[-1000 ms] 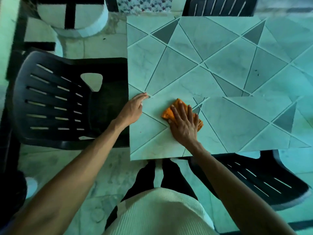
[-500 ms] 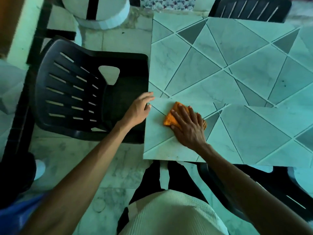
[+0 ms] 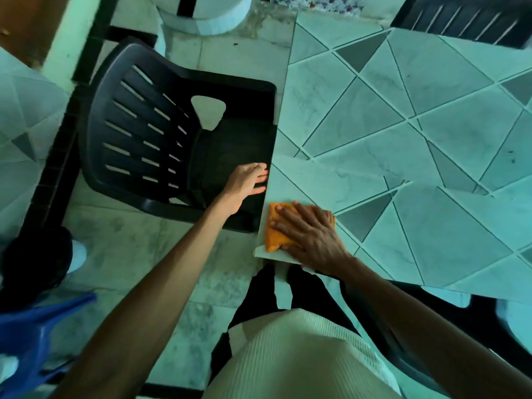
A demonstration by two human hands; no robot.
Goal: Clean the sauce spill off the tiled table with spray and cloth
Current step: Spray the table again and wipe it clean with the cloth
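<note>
Wiping step. Right hand (image 3: 311, 237) lies flat, fingers spread, pressing the orange cloth (image 3: 274, 236) onto the near-left corner of the tiled worktop (image 3: 403, 139). Left hand (image 3: 247, 182) is relaxed and empty at the worktop's left edge. No sauce visible. Next move probably calls for firm strokes inward from the edge.

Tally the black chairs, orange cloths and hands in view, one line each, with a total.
Black chairs: 3
Orange cloth: 1
Hands, the left hand and the right hand: 2
Total: 6
</note>
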